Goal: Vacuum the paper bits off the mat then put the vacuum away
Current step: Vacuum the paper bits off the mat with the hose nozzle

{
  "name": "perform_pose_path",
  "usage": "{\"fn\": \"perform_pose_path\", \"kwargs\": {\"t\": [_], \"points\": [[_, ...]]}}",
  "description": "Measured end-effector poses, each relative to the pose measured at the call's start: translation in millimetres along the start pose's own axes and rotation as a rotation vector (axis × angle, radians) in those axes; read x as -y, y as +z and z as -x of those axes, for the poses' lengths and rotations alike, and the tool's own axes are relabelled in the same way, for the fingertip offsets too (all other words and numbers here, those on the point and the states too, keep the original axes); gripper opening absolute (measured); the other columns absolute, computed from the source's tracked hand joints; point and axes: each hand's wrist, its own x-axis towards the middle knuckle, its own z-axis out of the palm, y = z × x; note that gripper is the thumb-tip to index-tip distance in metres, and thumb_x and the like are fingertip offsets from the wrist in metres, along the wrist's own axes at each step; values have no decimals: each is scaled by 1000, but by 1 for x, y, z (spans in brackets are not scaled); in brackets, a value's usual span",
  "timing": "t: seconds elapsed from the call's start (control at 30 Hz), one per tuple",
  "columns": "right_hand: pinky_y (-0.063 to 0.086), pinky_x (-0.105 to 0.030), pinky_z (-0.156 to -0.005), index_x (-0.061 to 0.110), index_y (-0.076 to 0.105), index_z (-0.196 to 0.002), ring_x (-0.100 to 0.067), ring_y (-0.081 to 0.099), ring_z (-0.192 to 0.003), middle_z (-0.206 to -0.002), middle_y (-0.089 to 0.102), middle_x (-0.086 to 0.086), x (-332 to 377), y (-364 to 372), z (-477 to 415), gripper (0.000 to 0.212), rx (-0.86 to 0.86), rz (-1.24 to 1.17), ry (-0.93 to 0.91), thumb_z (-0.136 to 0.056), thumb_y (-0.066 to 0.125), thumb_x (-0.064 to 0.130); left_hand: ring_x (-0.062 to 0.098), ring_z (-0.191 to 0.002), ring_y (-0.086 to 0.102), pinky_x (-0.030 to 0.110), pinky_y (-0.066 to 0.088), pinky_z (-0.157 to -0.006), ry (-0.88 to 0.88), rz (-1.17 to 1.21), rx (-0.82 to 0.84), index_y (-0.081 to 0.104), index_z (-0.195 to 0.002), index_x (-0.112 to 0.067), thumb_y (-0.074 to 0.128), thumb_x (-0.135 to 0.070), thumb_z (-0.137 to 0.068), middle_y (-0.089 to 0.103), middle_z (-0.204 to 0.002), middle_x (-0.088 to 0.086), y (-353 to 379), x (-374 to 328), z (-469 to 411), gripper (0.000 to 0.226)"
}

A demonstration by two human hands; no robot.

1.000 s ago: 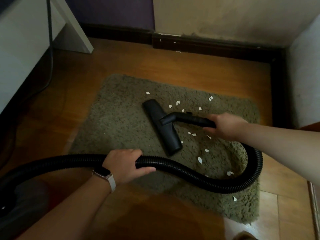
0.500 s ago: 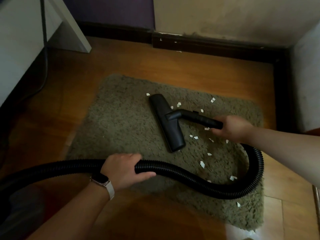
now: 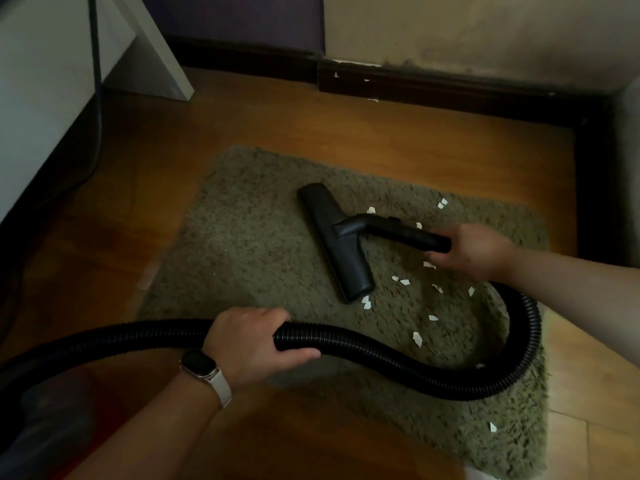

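A shaggy olive mat lies on the wooden floor. Several white paper bits are scattered over its right half. The black vacuum floor head rests flat on the middle of the mat. My right hand grips the black wand tube behind the head. My left hand, with a watch on the wrist, holds the ribbed black hose, which loops across the mat's near right side. The vacuum body is a dark shape at the bottom left, mostly out of frame.
White furniture with a dark cable hanging down it stands at the left. A dark skirting board runs along the far wall. A pale wall or panel closes the right side. Bare wooden floor lies beyond the mat.
The floor head has slid rightward and slightly farther across the mat, over some paper bits near its far end. My right hand moved with it; my left hand keeps its hold on the hose.
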Motion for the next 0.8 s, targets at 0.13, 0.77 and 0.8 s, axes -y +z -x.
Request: {"fn": "perform_pose_path", "kwargs": {"t": [0.13, 0.77, 0.8], "points": [[50, -30, -53, 30, 63, -111, -13, 63, -62, -74, 65, 2, 9, -24, -4, 24, 8, 90, 42, -92, 62, 45, 4, -42, 47, 13, 25, -42, 27, 72, -78, 62, -69, -30, 25, -87, -79, 48, -52, -16, -7, 1, -2, 69], [53, -31, -49, 27, 59, -123, -18, 66, -65, -80, 66, -2, 68, -39, -53, 32, -54, 126, 18, -98, 54, 45, 5, -46, 50, 19, 35, -42, -60, 131, -99, 60, -68, -30, 28, -89, -76, 50, -55, -16, -12, 13, 17, 67], [50, -30, -48, 27, 59, -124, -18, 66, -65, -81, 66, -1, 60, -39, -50, 31, -58, 110, 37, -98, 54, 44, 6, -46, 50, 18, 33, -42, -64, 133, -98, 59, -68, -30, 28, -89, -76, 49, -55, -16, -11, 13, 17, 67]]}}
